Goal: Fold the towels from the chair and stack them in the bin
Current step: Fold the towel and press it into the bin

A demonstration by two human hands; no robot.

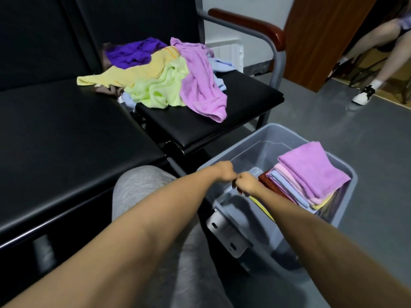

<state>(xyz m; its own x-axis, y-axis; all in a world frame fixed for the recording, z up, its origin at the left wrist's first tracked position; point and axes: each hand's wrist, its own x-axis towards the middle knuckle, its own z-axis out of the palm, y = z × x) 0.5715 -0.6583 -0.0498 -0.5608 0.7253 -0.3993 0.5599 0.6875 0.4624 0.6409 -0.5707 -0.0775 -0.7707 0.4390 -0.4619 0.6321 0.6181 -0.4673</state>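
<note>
A heap of loose towels lies on the black chair seat [200, 127]: a pink towel [200, 83], a light green towel [160, 87], a yellow towel [124, 74] and a purple towel [133, 51]. On the floor stands a grey plastic bin [347, 210] with a stack of folded towels, a folded pink towel [311, 172] on top. My left hand [222, 171] and my right hand [248, 182] meet over the bin's near rim, both with fingers curled, knuckles touching. I see nothing held in either hand.
A black bench seat [66, 134] runs along the left beside the chair. The chair's wooden armrest [251, 24] is at the back. My grey-trousered knee [138, 185] is below the hands. Another person's legs and white shoe [364, 95] are at the far right on the grey floor.
</note>
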